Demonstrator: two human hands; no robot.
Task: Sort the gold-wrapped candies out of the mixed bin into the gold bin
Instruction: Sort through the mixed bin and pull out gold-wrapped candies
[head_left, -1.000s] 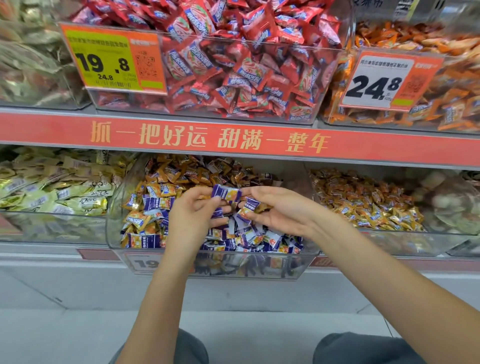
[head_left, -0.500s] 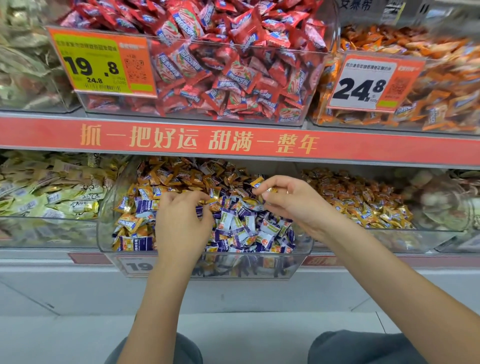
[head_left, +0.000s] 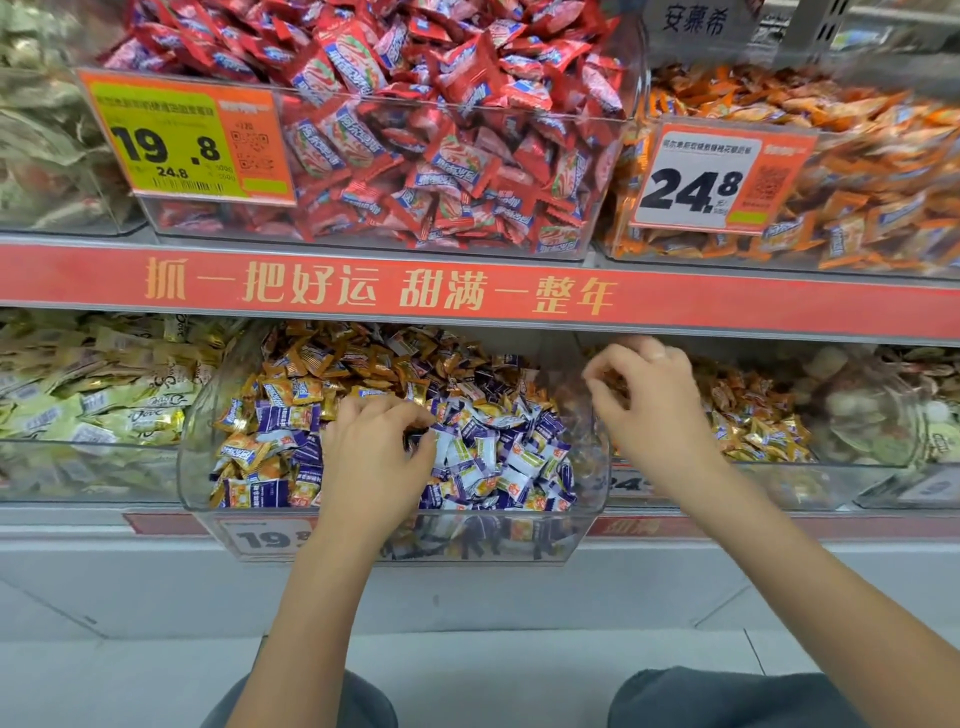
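1. Mixed bin (head_left: 197, 467): clear plastic, centre of the frame on the lower shelf, its front edge jutting out past the shelf. It holds a heap of gold candies (head_left: 311, 364) toward the back and left, with purple-and-white ones toward the front right.
2. Gold bin (head_left: 852, 478): clear plastic, just right of the mixed bin on the same shelf, holding a pile of gold-wrapped candies (head_left: 753, 415).

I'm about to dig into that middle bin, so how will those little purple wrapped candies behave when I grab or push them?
The purple wrapped candies lie in a loose heap, so pushing will probably make them slide and shift. Their glossy wrappers look slippery; pinching a crimped end may grip better. They seem small and light, so the left hand could likely lift several together.
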